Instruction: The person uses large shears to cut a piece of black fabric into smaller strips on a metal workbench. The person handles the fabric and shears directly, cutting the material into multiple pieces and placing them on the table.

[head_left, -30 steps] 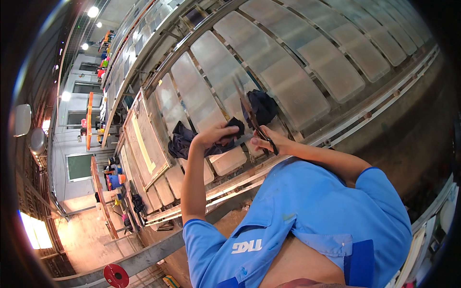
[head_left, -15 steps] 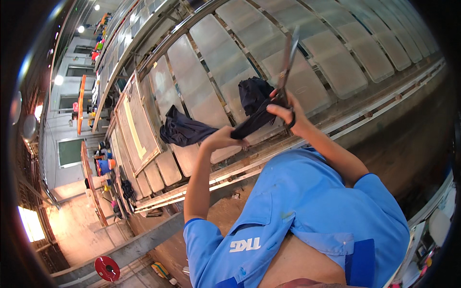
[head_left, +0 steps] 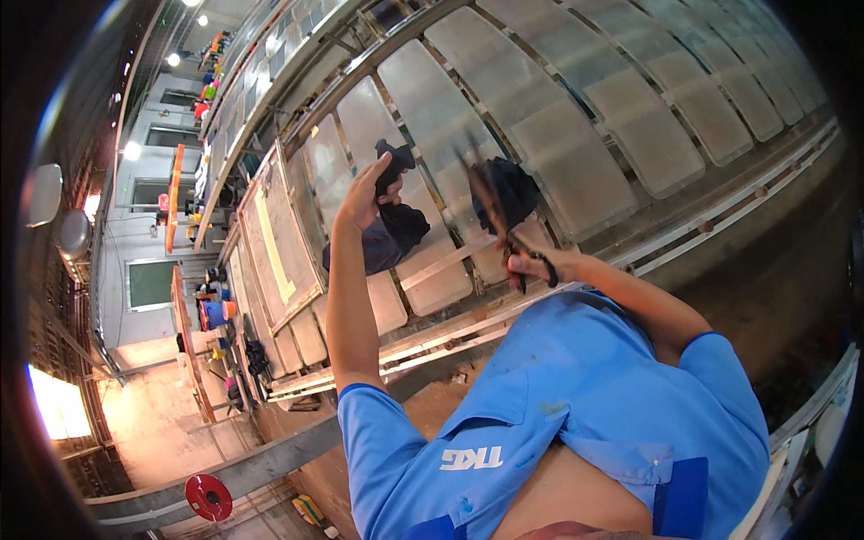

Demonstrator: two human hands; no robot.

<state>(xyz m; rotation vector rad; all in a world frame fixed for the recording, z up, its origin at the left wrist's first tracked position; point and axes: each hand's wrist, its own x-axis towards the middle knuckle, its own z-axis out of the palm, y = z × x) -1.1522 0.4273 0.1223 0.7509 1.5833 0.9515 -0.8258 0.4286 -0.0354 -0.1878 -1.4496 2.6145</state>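
My left hand (head_left: 367,193) is raised over the slatted table, its fingers closed round a piece of dark navy cloth (head_left: 396,160). More dark cloth (head_left: 382,238) hangs or lies just below that hand; whether the two are one piece I cannot tell. In my right hand (head_left: 531,261) is a large pair of scissors (head_left: 491,200) with black handles, its blades pointing up and away and smeared by motion. Behind the blades a second bunch of dark cloth (head_left: 511,191) lies crumpled on the panels, apart from my left hand.
Long pale panels (head_left: 576,189) with gaps between them form the table, edged by a metal rail (head_left: 666,252) near my body. A framed board with a yellow strip (head_left: 274,243) rests on its left part. A red reel (head_left: 208,498) stands at lower left.
My left hand has moved left and up with dark cloth, away from the scissors. My right hand has come lower and nearer my body, off the cloth, and the scissors now tilt left.
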